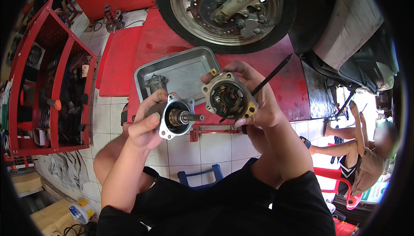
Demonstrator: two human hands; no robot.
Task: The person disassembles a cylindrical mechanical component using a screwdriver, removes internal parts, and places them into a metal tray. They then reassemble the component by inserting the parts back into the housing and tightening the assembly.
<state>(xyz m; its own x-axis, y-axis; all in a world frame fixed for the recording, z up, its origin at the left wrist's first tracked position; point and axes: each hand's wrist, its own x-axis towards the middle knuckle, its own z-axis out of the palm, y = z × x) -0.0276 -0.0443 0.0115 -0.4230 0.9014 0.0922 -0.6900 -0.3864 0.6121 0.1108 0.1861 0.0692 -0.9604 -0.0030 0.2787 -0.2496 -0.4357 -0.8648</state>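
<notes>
One splined-shaft housing (177,117) and one open round housing (230,96) sit mid-view, near each other, over the near edge of the red platform (284,93). I have the left hand (144,128) with thumb and fingers wrapped around the first, its shaft pointing right; the right hand (263,104) grasps the second, hollow side toward me. A dark rod (276,71) slants far and right from beside that hand; I cannot tell how the fingers bear it. Just beyond, I see a grey tray (187,65) with a small metal part (156,82) at its left side. Farther off stands a wheel (207,5). Well left is a red shelf unit (63,65); well right, a person (366,167) sits.
</notes>
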